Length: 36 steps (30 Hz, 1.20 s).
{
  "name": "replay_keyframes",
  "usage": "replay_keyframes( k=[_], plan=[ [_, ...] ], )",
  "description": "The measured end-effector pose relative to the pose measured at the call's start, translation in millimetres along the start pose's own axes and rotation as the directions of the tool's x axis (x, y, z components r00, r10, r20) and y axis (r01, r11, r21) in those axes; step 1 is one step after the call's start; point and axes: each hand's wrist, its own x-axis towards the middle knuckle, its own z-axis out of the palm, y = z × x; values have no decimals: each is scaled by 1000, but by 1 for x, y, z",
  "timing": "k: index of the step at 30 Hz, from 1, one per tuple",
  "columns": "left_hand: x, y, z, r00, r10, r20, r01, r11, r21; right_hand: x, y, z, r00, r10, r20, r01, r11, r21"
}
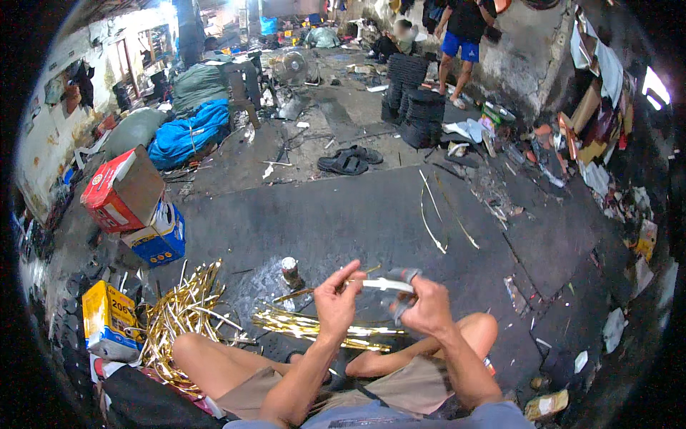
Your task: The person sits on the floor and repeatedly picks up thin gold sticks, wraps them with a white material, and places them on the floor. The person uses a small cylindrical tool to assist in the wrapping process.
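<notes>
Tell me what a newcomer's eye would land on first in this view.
First, the two hands at lower centre: the left hand pinches a thin gold strip while the right hand grips a grey-handled tool against it. Next, the glittering heap of gold strips on the dark floor at lower left. Behind it at left sit a red carton on a blue box.

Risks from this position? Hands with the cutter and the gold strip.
1. The left hand pinches a gold strip right at the tip of the cutting tool in the right hand; fingertips look close enough to get nicked.
2. Loose gold strips lie against bare legs; the edges may scratch.
3. A small can stands near the work and might be knocked over.
</notes>
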Motion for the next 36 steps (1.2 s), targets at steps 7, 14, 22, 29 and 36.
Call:
replay_keyframes(
  k=[7,14,22,29,36],
  plan=[
    [-23,-19,7,999,-46,-19,45,996,-73,-9,-11,25,1000,-12,24,3,949,317],
    [-30,-26,-7,983,-170,-68,150,960,-238,-7,-31,36,982,-130,-140,173,916,363],
    [-41,-43,-41,970,-216,112,243,827,-507,-10,-41,53,959,-217,-181,267,907,326],
    [-54,-29,-53,965,-259,28,215,732,-647,-7,-62,65,939,-300,-166,341,870,355],
    [-57,6,-68,954,-197,-225,46,841,-540,1,-80,60,784,-609,-122,617,741,264]
  ],
)
